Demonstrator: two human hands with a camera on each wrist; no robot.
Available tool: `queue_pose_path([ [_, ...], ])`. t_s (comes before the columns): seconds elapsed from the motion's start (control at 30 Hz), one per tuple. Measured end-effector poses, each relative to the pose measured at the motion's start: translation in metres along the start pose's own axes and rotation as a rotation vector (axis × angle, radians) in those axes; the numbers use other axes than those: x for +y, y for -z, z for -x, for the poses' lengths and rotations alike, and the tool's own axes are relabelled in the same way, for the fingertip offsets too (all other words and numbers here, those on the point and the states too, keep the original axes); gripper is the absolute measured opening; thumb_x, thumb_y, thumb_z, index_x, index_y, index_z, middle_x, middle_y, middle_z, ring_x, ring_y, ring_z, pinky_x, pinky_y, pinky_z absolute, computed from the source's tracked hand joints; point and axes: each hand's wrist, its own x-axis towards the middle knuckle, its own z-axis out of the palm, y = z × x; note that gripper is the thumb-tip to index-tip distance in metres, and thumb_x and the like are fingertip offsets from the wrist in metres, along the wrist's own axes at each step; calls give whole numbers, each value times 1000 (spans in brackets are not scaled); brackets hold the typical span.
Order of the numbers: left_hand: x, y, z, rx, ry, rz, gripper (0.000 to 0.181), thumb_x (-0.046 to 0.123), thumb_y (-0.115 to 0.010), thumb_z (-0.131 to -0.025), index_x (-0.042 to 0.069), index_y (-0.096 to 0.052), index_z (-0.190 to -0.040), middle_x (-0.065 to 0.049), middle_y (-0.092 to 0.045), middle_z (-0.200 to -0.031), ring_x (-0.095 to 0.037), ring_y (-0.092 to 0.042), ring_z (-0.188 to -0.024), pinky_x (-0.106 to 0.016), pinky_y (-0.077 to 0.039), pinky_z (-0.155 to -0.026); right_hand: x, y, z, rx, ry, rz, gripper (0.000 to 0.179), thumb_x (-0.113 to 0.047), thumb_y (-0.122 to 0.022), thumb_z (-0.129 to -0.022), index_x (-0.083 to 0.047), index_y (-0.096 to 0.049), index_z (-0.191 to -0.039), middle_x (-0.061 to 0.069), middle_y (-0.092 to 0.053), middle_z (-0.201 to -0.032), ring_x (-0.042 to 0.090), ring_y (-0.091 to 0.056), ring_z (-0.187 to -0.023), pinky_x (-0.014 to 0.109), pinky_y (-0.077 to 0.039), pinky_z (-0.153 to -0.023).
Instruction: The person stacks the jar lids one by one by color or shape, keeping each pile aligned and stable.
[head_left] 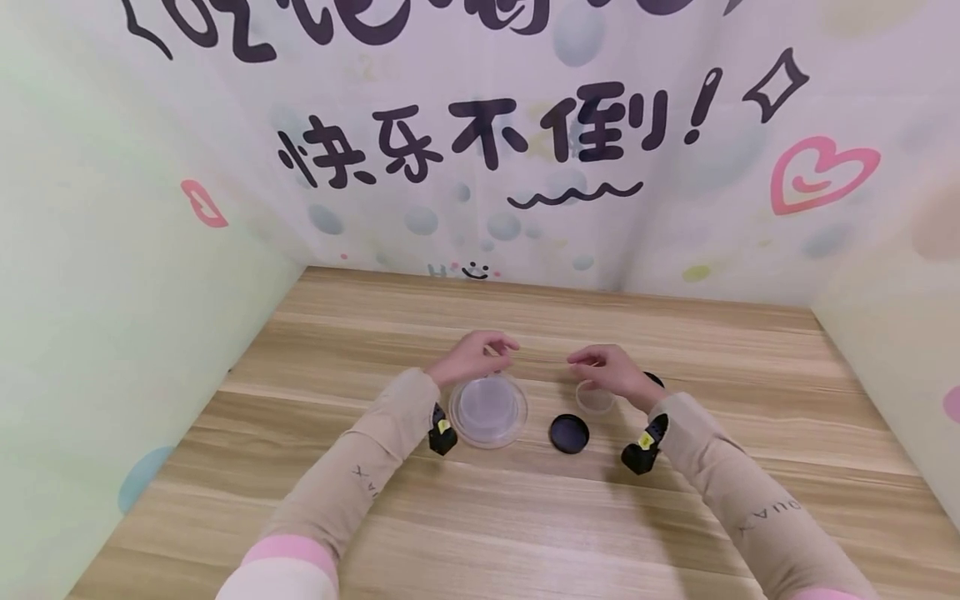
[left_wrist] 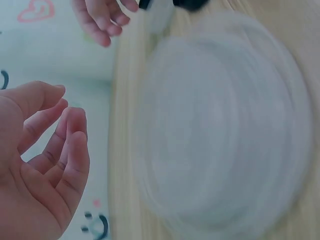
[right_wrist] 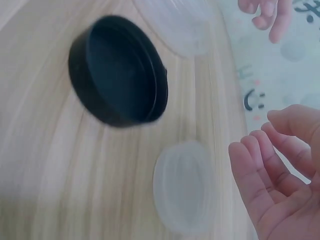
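My left hand [head_left: 474,357] hovers at the far side of a stack of clear round plastic pieces [head_left: 489,410], its fingers loosely curled with nothing between them. A wide piece forms the base of the stack, and a narrower one sits on top. Over a small translucent disc [head_left: 596,400] is my right hand [head_left: 609,368], also empty and loosely bent. In the right wrist view, that disc [right_wrist: 182,187] lies flat on the wood. Between the stack and the right wrist sits a round black cap [head_left: 569,434], hollow side up.
Another black round piece [head_left: 654,380] is partly hidden behind the right wrist. Everything lies on a wood-grain table [head_left: 510,525]. A printed cloth wall [head_left: 465,225] rises at its back edge, with pale walls at both sides.
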Motion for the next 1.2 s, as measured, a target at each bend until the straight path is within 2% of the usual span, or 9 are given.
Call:
queue_pose_path([
  [0.13, 12, -10, -9, -24, -17, -1, 28, 6, -54, -85, 1, -58, -112, -12, -58, -97, -23, -58, -80, -22, -49, -64, 9, 10, 8, 30, -13, -10, 37, -15, -53, -89, 8, -49, -118, 26, -51, -109, 31, -59, -87, 36, -51, -74],
  [0.3, 23, -22, -18, -42, -14, -17, 28, 6, -53, -84, 2, -58, -112, -11, -58, -96, -17, -57, -78, -21, -48, -64, 17, 21, 16, 66, -3, 27, 40, -18, -53, -89, 9, -49, -118, 26, -54, -105, 31, -60, -83, 38, -50, -74],
  [0.47, 27, -38, -29, -53, -29, -63, 27, 8, -55, -83, 3, -60, -109, -9, -60, -93, -16, -54, -83, -18, -46, -64, 24, 27, 23, 103, -11, 42, 38, -17, -54, -88, 10, -50, -115, 26, -56, -103, 28, -61, -82, 37, -51, -72],
  [0.63, 29, -54, -40, -61, -40, -89, 27, 8, -57, -83, 1, -60, -109, -9, -62, -93, -17, -55, -87, -16, -44, -65, 28, 30, 32, 119, -9, 11, 36, -10, -53, -88, 13, -49, -115, 29, -54, -105, 30, -58, -87, 37, -51, -72],
  [0.87, 32, -71, -49, -83, -7, -103, 28, 8, -59, -82, -1, -59, -109, -11, -62, -96, -18, -56, -90, -17, -43, -70, 35, 27, 40, 130, -27, 2, 34, -8, -54, -87, 12, -50, -114, 27, -55, -107, 31, -56, -90, 37, -51, -71],
  [1.07, 33, -85, -55, -80, 37, -91, 31, 7, -61, -79, -1, -58, -109, -11, -62, -94, -15, -57, -84, -16, -44, -63, 41, 22, 43, 144, -15, -19, 36, -5, -54, -86, 15, -47, -115, 29, -53, -111, 24, -57, -90, 31, -51, -72],
  [1.17, 30, -91, -61, -91, 70, -95, 33, 8, -63, -78, 1, -59, -109, -9, -63, -93, -15, -58, -85, -19, -46, -66, 42, 20, 45, 150, 0, -9, 37, -4, -54, -85, 16, -46, -116, 30, -52, -111, 26, -58, -91, 30, -51, -71],
  [1.2, 30, -94, -62, -86, 77, -128, 34, 11, -63, -78, 2, -59, -110, -9, -63, -95, -17, -58, -87, -22, -47, -69, 42, 20, 46, 153, 5, -1, 37, -3, -54, -85, 16, -46, -116, 30, -53, -110, 27, -57, -91, 30, -51, -71],
])
